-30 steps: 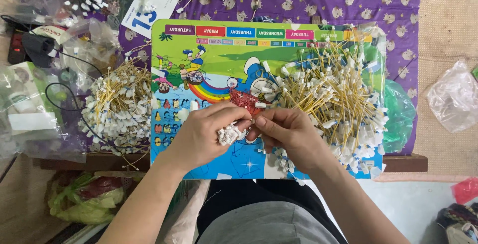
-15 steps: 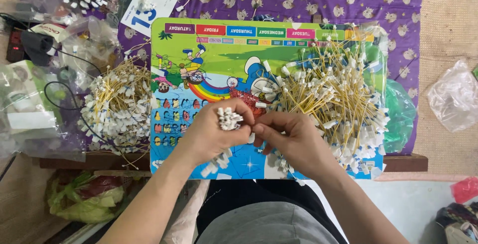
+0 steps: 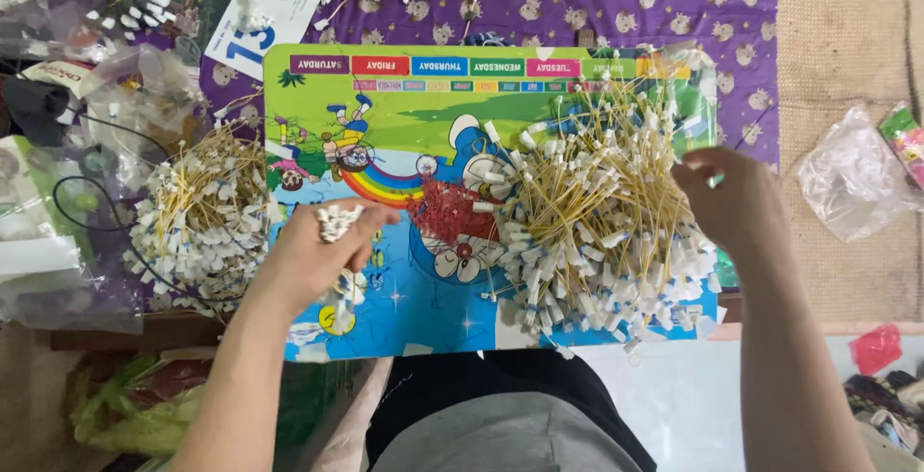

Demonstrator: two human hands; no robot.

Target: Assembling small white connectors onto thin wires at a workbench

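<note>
Left hand (image 3: pixel 313 255) gripping white-tipped bundle (image 3: pixel 337 222) | right hand (image 3: pixel 736 203) loosely curled over wire heap (image 3: pixel 597 212)

The left hand (image 3: pixel 313 255) is closed over a small bunch of white-tipped pieces (image 3: pixel 337 220), so only their ends show and their stems stay hidden in the fist. Right of the colourful cartoon board (image 3: pixel 385 97), the right hand (image 3: pixel 736 203) covers part of the big pile of yellow sticks with white tags (image 3: pixel 597 212); its fingertips are tucked out of sight, and whether they pinch anything cannot be told. That pile hides the board's right side. Left of the board, clear plastic bags (image 3: pixel 58 270) run off the edge, contents too blurred to name, perhaps wrappers.
</note>
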